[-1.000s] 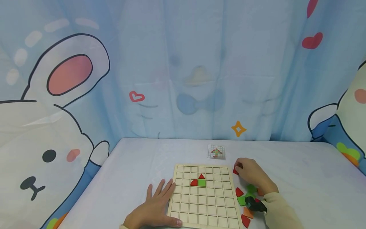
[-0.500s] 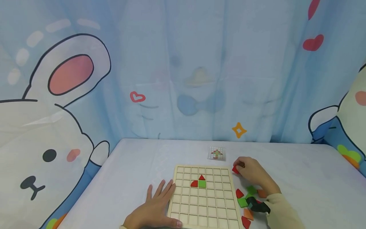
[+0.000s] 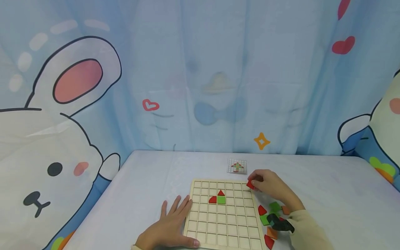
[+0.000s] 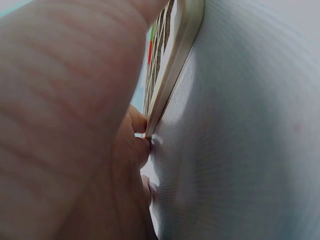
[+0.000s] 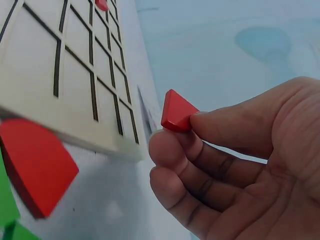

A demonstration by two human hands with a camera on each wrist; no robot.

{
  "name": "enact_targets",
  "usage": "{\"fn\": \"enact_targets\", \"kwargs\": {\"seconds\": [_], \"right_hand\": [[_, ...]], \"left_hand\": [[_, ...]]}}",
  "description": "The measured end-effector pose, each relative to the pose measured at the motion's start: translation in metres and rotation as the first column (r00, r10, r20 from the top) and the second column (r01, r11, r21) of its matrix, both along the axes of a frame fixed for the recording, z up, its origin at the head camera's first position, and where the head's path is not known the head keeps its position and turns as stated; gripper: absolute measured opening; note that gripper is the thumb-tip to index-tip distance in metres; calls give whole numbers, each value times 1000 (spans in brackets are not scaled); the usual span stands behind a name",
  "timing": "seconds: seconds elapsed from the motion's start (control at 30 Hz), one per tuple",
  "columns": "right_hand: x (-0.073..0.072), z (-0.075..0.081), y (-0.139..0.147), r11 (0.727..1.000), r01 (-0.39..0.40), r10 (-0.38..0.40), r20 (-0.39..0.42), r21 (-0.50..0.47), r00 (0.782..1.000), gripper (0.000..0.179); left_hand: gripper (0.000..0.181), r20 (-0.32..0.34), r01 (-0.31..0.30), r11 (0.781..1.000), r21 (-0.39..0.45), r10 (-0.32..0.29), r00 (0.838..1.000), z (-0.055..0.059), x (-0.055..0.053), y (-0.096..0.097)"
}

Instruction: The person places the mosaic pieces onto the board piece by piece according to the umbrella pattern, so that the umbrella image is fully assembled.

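A pale wooden grid board (image 3: 229, 229) lies on the table. My left hand (image 3: 168, 225) rests at its left side, fingers spread, fingertips at the left edge and thumb at the near corner. Between thumb and fingers, my right hand (image 3: 272, 185) pinches a red piece (image 5: 177, 112), which shows a pointed corner in the right wrist view. In the head view this hand is at the board's far right corner. A green square (image 3: 221, 200) sits in the grid, with a red triangle (image 3: 221, 193) above it and a red quarter-circle (image 3: 213, 200) to its left.
Loose pieces lie right of the board: a red one (image 3: 261, 210), green ones (image 3: 275, 207), an orange one (image 3: 272, 233) and others, partly hidden under the dark wrist camera (image 3: 281, 224). A small pattern card (image 3: 237, 166) lies behind the board. A printed curtain (image 3: 212, 52) hangs behind the table.
My right hand has moved left with the red piece, from beside the board to its far right corner. The left hand stays where it was.
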State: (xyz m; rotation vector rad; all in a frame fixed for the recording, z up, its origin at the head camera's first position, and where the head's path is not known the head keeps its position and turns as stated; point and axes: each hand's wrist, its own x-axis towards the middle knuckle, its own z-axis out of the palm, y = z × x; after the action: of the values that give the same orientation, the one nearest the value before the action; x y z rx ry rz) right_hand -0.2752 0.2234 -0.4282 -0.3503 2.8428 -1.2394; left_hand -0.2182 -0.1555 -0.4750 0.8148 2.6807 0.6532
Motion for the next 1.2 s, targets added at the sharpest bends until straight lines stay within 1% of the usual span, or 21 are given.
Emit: {"fn": "enact_targets", "kwargs": {"seconds": [0.2, 0.4, 0.57, 0.77, 0.97, 1.1, 1.2], "right_hand": [[0, -3, -11, 999, -47, 47, -3, -25, 999, 9], [1, -6, -22, 993, -110, 110, -2, -48, 994, 7], [1, -9, -29, 988, -149, 148, -29, -35, 989, 7], [3, -9, -35, 982, -185, 185, -14, -27, 983, 9], [3, -9, -40, 973, -230, 230, -19, -25, 973, 10], [3, -10, -44, 970, -243, 243, -12, -26, 970, 11], [3, -11, -48, 973, -233, 232, -4, -14, 973, 12]], "left_hand": [[126, -2, -7, 1000, -2, 7, 1000, 0, 0, 0], [126, -3, -2, 1000, -4, 2, 1000, 0, 0, 0], [126, -9, -5, 1000, -3, 5, 1000, 0, 1, 1], [126, -30, -17, 1000, -2, 17, 999, 0, 3, 0], [126, -26, -17, 1000, -5, 17, 1000, -1, 3, 0], [126, -20, -8, 1000, 1, 8, 1000, -1, 2, 0], [126, -17, -8, 1000, 1, 8, 1000, -1, 1, 0]]}}
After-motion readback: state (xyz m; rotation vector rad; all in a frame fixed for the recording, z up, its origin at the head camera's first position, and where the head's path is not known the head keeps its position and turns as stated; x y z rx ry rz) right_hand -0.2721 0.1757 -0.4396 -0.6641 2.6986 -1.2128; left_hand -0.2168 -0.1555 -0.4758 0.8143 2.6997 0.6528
